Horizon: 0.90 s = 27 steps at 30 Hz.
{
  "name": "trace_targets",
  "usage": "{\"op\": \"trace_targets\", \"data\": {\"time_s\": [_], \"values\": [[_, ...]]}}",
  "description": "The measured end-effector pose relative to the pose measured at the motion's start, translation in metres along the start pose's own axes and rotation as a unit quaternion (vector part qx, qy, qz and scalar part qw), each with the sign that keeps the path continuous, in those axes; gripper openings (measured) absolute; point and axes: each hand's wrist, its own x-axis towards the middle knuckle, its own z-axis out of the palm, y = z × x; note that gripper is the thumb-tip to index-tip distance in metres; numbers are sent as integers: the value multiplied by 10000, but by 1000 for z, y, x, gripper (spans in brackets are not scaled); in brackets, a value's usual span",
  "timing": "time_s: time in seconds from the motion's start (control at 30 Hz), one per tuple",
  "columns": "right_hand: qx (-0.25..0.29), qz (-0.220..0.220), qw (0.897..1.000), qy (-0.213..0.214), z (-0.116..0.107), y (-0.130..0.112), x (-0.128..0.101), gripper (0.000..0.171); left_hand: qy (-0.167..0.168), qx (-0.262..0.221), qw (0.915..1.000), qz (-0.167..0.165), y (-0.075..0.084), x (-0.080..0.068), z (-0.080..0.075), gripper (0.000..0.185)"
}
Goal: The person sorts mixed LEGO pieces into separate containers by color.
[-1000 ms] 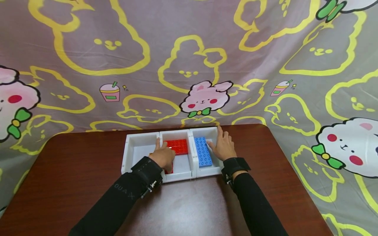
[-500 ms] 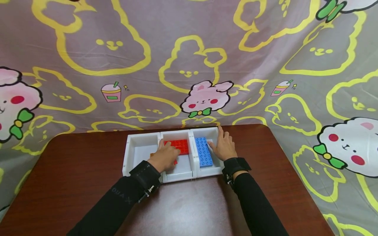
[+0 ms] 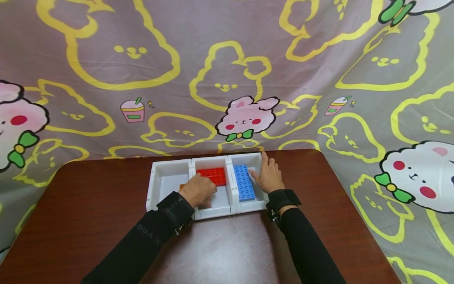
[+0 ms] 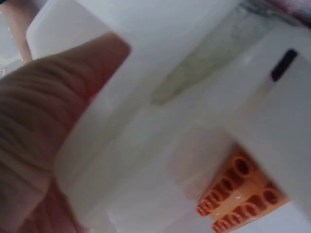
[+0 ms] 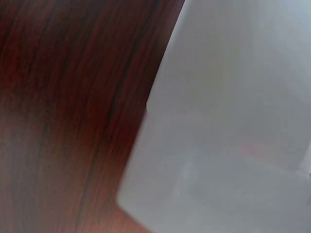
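Observation:
A white three-compartment tray (image 3: 170,162) sits at the far middle of the brown table (image 3: 99,197). My left hand (image 3: 200,191) is in the middle compartment with curled fingers, just near of a flat red brick (image 3: 213,176); what the fingers grip is hidden, and only a red sliver (image 4: 95,94) shows beside the thumb (image 4: 53,97). My right hand (image 3: 267,175) lies flat with straight fingers in the right compartment, beside a long blue brick (image 3: 244,182). An orange brick (image 4: 238,194) lies in the left compartment (image 3: 181,186).
A bunny-print cloth (image 3: 227,79) hangs behind the table and drapes down both sides. The right wrist view shows only the blurred white tray wall (image 5: 228,121) and dark wood (image 5: 73,97). Bare tabletop stretches left, right and near of the tray.
My left hand has slid back toward me from the flat red brick to the near part of the middle compartment, and the small red piece under it is now covered. The right hand has not moved.

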Motion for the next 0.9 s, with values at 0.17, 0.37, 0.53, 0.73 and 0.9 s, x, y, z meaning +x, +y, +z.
{"op": "trace_targets", "data": {"time_s": [0.17,0.37,0.53,0.73,0.9], "values": [[-27,2,10000,-22,-1,-1,-1,88,-133,-69,9999,45,0,2,4,25],[0,61,9999,-79,-1,-1,-1,88,-135,290,9994,-98,2,2,4,36],[-41,62,9999,-99,-3,-3,-1,88,-351,351,9981,-371,6,1,-1,23],[-50,88,9999,-105,-6,-5,-1,87,-340,553,9943,-841,12,1,-7,8],[28,135,9998,-123,-5,-5,-3,87,-330,465,9929,-1043,13,-1,-8,9]]}}
